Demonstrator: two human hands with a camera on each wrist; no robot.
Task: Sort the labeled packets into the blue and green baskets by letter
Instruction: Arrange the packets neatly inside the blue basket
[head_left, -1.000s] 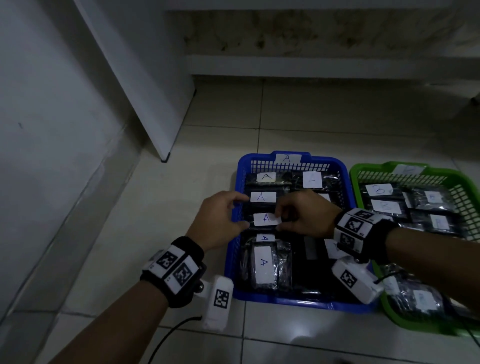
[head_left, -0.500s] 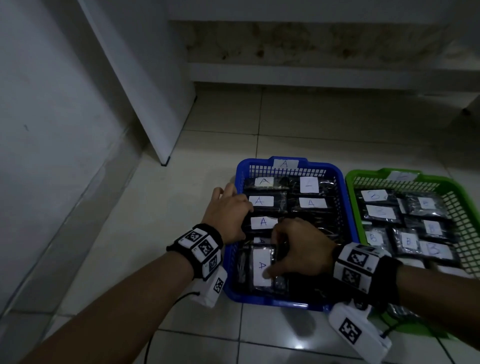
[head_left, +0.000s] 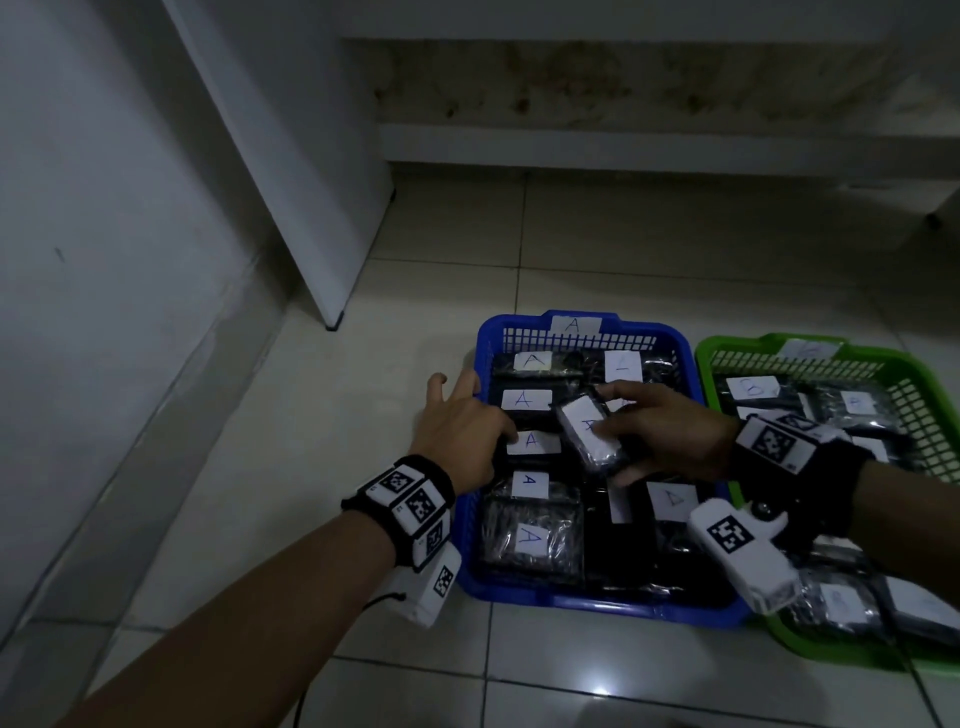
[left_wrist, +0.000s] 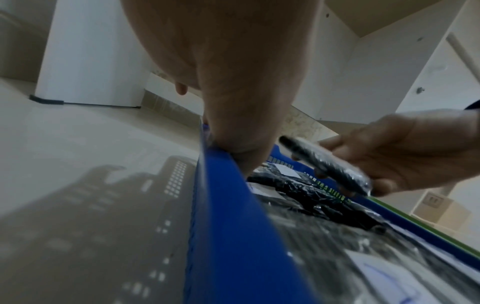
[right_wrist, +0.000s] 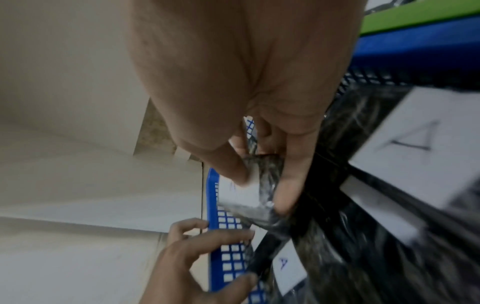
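Observation:
A blue basket (head_left: 571, 603) on the tiled floor holds several black packets with white "A" labels. To its right a green basket (head_left: 930, 379) holds packets with other labels. My right hand (head_left: 654, 431) pinches one black "A" packet (head_left: 589, 434) between thumb and fingers, tilted and lifted over the middle of the blue basket; the held packet (left_wrist: 327, 164) (right_wrist: 257, 191) shows in both wrist views. My left hand (head_left: 462, 415) rests on the blue basket's left rim (left_wrist: 223, 185), fingers spread and relaxed, thumb inside over the packets.
A white cabinet panel (head_left: 291, 171) stands on the floor behind and to the left. A grey wall (head_left: 93, 260) runs along the left side. A low step (head_left: 649, 150) crosses the back. Bare tiles (head_left: 332, 415) lie left of the baskets.
My right hand has lifted an "A" packet from the front of the blue basket up and toward its middle. My left hand has stayed at the basket's left rim.

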